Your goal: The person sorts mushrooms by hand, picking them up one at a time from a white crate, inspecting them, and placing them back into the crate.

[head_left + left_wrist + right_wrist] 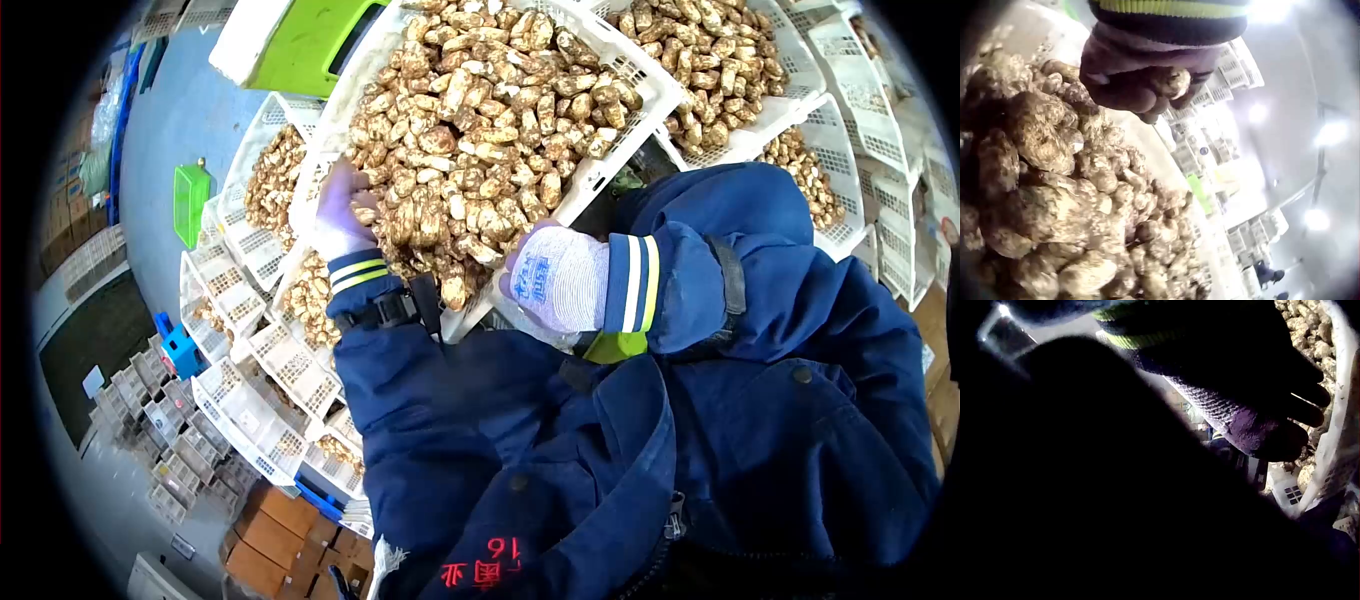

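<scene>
My gloved left hand (343, 210) is at the left edge of a heaped white crate (640, 85). Its curled fingers hold one stubby brown-and-cream mushroom (1175, 83), whose pale end shows between the fingers in the left wrist view. A pile of similar mushrooms (480, 130) fills the crate and lies just beside this hand. At the crate's near edge is my gloved right hand (558, 280), in a white-and-purple glove with blue print. In the right wrist view its dark fingers (1288, 440) extend toward the crate's inside, apart from one another, with nothing seen between them.
Another full white crate (715, 150) stands at the upper right. More crates with mushrooms (275, 180) are stacked to the left. A green bin (310, 50) is behind the main crate, and a small green basket (190, 205) lies on the blue floor. Brown cartons (270, 540) stand lower left.
</scene>
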A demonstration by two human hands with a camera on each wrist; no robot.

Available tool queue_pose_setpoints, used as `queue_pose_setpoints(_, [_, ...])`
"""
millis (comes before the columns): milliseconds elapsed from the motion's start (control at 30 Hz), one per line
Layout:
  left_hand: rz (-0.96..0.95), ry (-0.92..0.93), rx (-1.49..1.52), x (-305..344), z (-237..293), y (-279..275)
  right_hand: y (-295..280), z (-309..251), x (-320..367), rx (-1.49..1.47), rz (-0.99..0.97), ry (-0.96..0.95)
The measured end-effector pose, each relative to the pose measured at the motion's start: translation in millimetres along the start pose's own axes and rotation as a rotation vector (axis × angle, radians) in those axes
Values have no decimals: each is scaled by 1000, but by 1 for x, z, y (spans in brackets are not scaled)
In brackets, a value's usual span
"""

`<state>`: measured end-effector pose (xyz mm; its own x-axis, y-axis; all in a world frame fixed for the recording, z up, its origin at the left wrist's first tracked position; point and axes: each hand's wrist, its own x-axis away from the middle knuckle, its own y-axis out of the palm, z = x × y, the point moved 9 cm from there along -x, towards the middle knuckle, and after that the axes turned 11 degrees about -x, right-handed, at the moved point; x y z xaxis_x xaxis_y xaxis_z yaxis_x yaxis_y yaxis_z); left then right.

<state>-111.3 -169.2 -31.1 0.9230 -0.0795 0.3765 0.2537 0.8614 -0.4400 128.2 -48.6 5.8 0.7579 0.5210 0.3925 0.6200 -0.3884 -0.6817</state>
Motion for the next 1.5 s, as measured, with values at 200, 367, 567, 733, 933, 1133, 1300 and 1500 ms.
queue_pose_setpoints(200, [-39, 861, -512, 44, 4, 4, 13, -1, -3, -129, 100, -150])
queue_pose_setpoints(367, [-126, 374, 31, 57, 24, 0, 15, -21, -15, -89, 154, -268])
queue_pose_setpoints(567, [-409, 871, -44, 173, 222, 95, -12, -33, -10, -223, 305, -229])
queue_pose_setpoints(733, [-257, 1082, -508, 164, 208, 101, -9, -35, -9, -17, -88, -51])
queue_pose_setpoints(933, [-207, 498, -1449, 94, 35, 99, -4, -37, -10, -12, -24, -129])
queue_pose_setpoints(1133, [-243, 436, -1429, 79, 32, 113, -11, -31, -7, -36, -36, -115])
queue_pose_setpoints(1300, [-421, 145, 108, 79, 5, 55, -25, -36, 4, -20, 206, -187])
queue_pose_setpoints(1500, [-727, 44, 947, 117, 16, 70, -13, -26, 1, -97, 307, -211])
